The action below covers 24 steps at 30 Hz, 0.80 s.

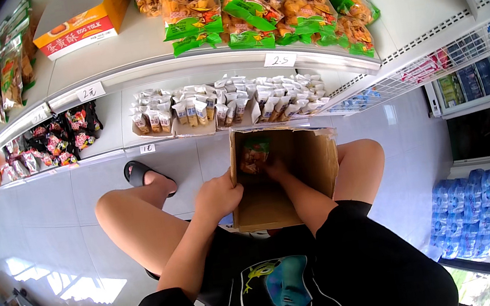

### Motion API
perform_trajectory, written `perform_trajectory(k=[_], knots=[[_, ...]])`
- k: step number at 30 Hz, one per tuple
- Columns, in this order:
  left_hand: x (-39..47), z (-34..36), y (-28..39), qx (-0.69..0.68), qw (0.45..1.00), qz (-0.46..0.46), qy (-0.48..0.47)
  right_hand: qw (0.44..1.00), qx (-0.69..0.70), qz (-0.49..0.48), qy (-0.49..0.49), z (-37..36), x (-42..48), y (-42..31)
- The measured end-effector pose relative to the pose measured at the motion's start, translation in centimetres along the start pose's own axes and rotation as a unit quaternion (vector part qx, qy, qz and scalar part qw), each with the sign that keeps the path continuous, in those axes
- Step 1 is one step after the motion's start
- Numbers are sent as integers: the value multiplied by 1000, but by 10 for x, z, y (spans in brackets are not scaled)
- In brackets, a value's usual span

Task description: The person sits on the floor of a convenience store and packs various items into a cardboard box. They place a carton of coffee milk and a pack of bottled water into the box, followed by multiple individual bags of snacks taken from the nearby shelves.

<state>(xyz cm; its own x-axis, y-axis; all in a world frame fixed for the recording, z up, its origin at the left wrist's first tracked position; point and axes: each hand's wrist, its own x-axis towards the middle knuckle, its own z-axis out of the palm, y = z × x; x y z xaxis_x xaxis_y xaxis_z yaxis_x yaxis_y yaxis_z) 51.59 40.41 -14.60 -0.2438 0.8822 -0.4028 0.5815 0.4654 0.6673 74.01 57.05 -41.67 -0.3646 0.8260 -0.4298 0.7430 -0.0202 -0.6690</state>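
A tall cardboard box (259,207) stands between my knees, its top flaps up and its mouth facing me. My left hand (220,197) grips the box's left rim, fingers curled over the edge. Deep inside the box, my right hand (277,169) is at a plastic snack bag (254,155) with a green end and orange-brown contents. Shadow partly hides the right fingers, but they appear closed on the bag's right side. On the upper shelf before me lie several similar green-ended snack bags (191,8).
Below, the lower shelf holds open cartons of white-topped packets (192,111) and dark snack packets (53,142). An egg yolk pastry box (82,28) stands upper left. A wire rack (430,68) is at right, with shrink-wrapped blue bottles (476,209) below it.
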Motion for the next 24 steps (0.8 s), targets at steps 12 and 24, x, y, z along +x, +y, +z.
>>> perform_trajectory(k=[12, 24], knots=[[21, -8, -30, -41, 998, -49, -2, 994, -95, 31, -45, 63, 29, -110], [58, 19, -73, -133, 976, -153, -74, 918, -268, -164, -240, -67, -48, -179]])
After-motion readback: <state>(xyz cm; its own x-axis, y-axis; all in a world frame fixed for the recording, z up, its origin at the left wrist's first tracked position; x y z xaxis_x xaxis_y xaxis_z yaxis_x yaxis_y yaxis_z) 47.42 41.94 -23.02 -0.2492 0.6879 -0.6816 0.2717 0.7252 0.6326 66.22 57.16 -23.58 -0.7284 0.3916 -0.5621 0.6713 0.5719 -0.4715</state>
